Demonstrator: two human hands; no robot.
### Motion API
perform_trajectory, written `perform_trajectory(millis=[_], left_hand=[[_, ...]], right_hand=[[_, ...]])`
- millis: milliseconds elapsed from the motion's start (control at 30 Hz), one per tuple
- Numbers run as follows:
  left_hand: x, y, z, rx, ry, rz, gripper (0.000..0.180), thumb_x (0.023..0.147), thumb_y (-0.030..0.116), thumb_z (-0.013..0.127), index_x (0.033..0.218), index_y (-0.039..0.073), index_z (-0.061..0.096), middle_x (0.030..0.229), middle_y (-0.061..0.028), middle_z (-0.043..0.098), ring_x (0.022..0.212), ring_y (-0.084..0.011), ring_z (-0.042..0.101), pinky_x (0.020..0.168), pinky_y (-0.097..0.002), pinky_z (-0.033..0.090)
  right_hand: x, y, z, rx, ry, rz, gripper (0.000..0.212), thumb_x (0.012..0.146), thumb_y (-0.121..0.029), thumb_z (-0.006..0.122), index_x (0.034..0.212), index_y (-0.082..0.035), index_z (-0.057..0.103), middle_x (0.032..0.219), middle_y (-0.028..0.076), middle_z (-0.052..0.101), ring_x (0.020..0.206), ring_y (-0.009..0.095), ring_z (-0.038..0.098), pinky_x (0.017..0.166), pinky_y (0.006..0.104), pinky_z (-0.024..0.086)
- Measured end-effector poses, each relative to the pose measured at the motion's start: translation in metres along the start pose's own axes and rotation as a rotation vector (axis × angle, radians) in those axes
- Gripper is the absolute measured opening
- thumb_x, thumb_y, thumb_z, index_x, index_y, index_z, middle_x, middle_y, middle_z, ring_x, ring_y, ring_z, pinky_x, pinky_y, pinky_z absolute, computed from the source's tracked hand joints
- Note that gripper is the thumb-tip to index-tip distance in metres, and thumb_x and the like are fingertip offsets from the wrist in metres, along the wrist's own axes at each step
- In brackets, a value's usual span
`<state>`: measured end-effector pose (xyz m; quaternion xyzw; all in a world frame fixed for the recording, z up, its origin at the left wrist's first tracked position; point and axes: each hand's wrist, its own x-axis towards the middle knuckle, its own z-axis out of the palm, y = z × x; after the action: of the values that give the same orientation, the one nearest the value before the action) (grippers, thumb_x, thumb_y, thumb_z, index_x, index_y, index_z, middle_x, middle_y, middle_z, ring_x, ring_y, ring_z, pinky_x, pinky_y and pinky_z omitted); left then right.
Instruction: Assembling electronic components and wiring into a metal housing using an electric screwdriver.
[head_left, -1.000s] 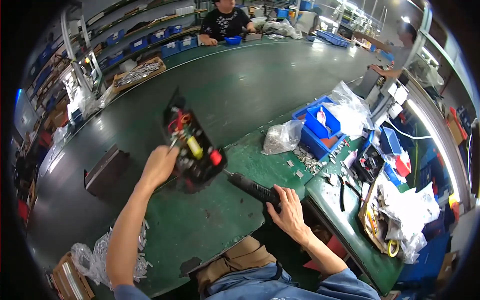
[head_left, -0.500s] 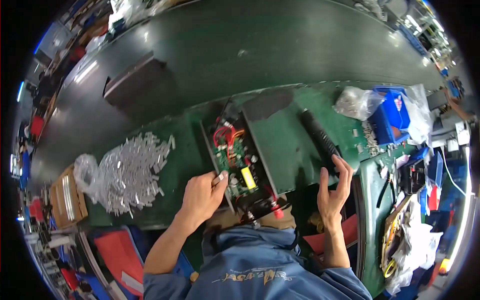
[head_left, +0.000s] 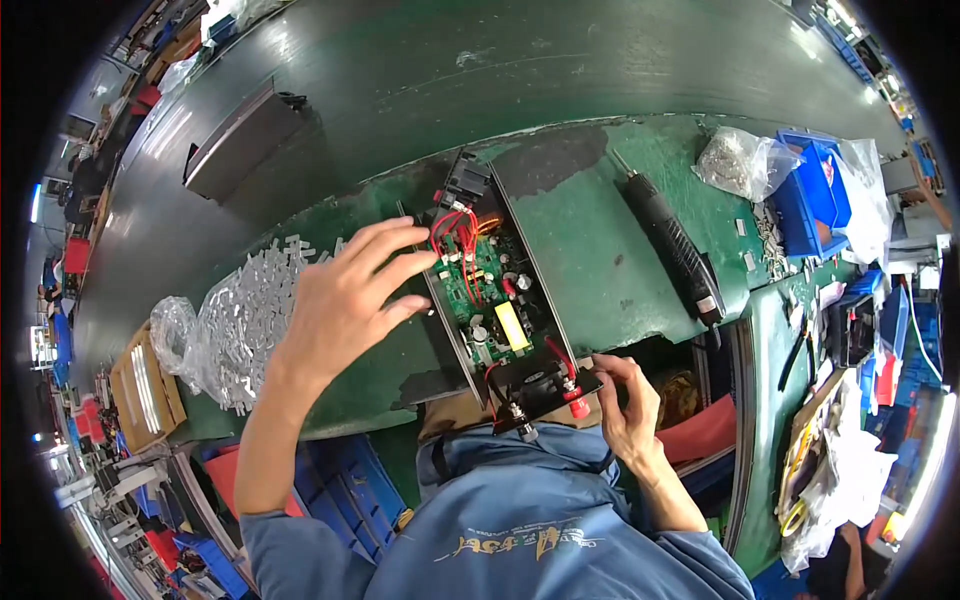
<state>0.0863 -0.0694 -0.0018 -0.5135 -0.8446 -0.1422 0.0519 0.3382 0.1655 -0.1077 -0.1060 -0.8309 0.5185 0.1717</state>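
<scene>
From where I stood, with twelve pointing away from the person, the open case [head_left: 532, 251] lay on the green bench [head_left: 595, 290], its near end at the edge by the person's waist. Inside were a circuit board [head_left: 462, 293] and, toward eleven o'clock, a tangle of red wires [head_left: 458, 232].

The left hand [head_left: 345, 305] hung at nine o'clock, fingers spread and pinching nothing, their tips over the case's left wall; I couldn't tell whether they touched it. The right hand [head_left: 632, 410] was at four, thumb and forefinger curled at a corner of the black end panel [head_left: 545, 392]; a true pinch I couldn't make out. The power screwdriver [head_left: 670, 240] lay between two and three, untouched.

I took the step in hand to be settling the panel against the case. The next move, I judged, called for the left hand to steady the wall, clear of the wires, while the right squared the panel's corner.
</scene>
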Motion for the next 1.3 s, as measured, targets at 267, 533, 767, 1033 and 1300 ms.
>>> perform_trajectory(millis=[267,533,767,1033,1300], left_hand=[[-0.006,0.008,0.01,-0.008,0.178,-0.154,0.039,0.076,0.019,0.085,0.111,0.01,0.069,0.121,-0.0045,0.068,0.11,-0.0262,0.068,0.077,-0.0338,0.058],[-0.03,0.059,0.035,-0.417,0.034,-0.617,0.04,0.094,0.024,0.072,0.125,0.002,0.062,0.085,-0.0197,0.072,0.074,-0.0394,0.07,0.068,-0.0454,0.055],[0.028,-0.007,0.031,-0.387,-0.153,-0.404,0.037,0.091,0.012,0.063,0.127,0.006,0.064,0.099,-0.0216,0.073,0.093,-0.0432,0.068,0.084,-0.0512,0.054],[0.062,-0.049,0.027,-0.748,-0.408,-0.278,0.038,0.099,0.023,0.064,0.131,0.003,0.065,0.125,-0.0166,0.071,0.112,-0.0329,0.07,0.097,-0.04,0.053],[0.067,-0.037,0.013,-0.57,-0.506,-0.36,0.026,0.097,0.023,0.067,0.112,0.002,0.073,0.083,-0.017,0.071,0.068,-0.0273,0.065,0.07,-0.0397,0.051]], right_hand=[[0.007,-0.003,0.002,0.124,0.045,0.105,0.028,0.098,0.004,0.062,0.125,0.001,0.06,0.102,0.012,0.067,0.079,0.014,0.063,0.073,0.0262,0.052],[0.021,-0.023,0.012,0.114,-0.185,0.048,0.029,0.099,0.004,0.055,0.126,0.001,0.065,0.098,0.015,0.067,0.083,0.025,0.065,0.078,0.0316,0.052],[0.02,-0.041,0.038,0.079,-0.412,-0.099,0.04,0.091,0.003,0.065,0.131,-0.005,0.062,0.104,0.013,0.068,0.087,0.033,0.067,0.076,0.0375,0.057],[0.041,-0.012,0.016,0.07,-0.095,0.131,0.026,0.098,0.006,0.06,0.123,0.001,0.063,0.108,0.009,0.067,0.085,0.015,0.067,0.078,0.0267,0.054],[0.052,-0.007,0.012,0.026,-0.069,0.171,0.025,0.099,0.003,0.059,0.124,0.0,0.063,0.108,0.01,0.066,0.085,0.015,0.068,0.075,0.0253,0.055]])
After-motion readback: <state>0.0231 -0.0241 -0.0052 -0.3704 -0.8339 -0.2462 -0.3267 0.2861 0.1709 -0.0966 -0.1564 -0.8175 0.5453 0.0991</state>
